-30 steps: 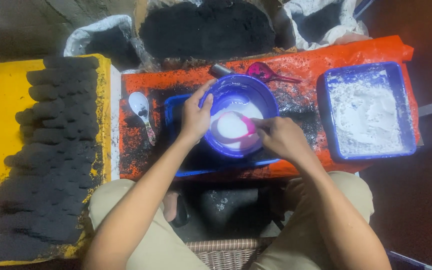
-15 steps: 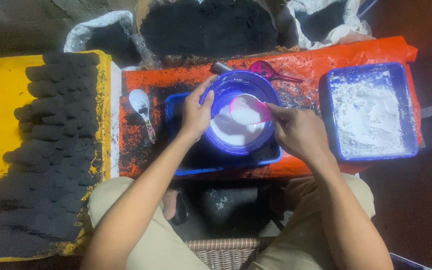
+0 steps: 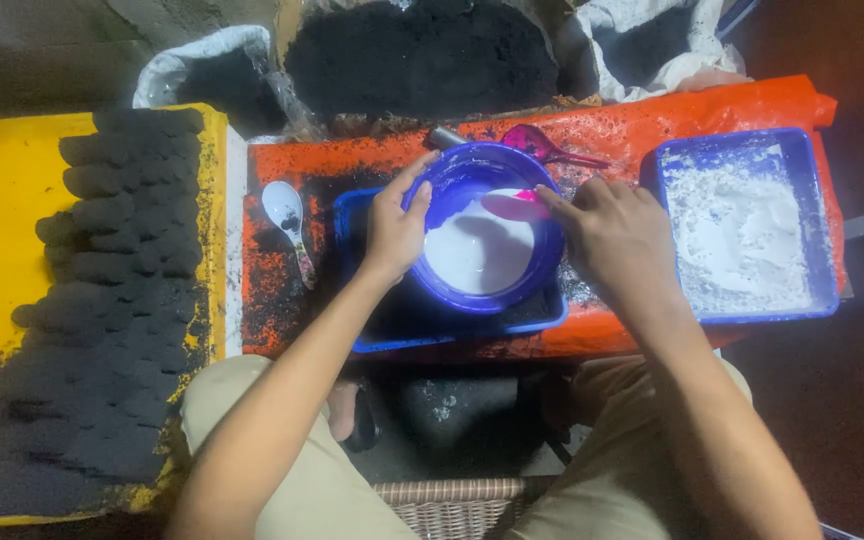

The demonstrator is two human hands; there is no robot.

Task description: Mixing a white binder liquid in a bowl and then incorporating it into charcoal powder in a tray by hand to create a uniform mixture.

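A blue round bowl (image 3: 542, 205) holding white liquid sits in a blue tray (image 3: 457, 335) on the orange-covered bench. My left hand (image 3: 395, 225) grips the bowl's left rim, thumb over the edge. My right hand (image 3: 617, 235) is at the bowl's right rim and holds a pink spoon (image 3: 514, 205) whose scoop lies over the white liquid.
A blue tray of white powder (image 3: 742, 230) stands at the right. A white spoon (image 3: 287, 215) lies on the orange cover (image 3: 282, 290) at the left; a pink scoop (image 3: 542, 143) lies behind the bowl. Rows of black briquettes (image 3: 102, 300) cover a yellow board. Sacks of black powder (image 3: 422, 55) stand behind.
My right hand has swept the pink spoon from the bowl's near right side to the far right side. The left hand stays on the rim.
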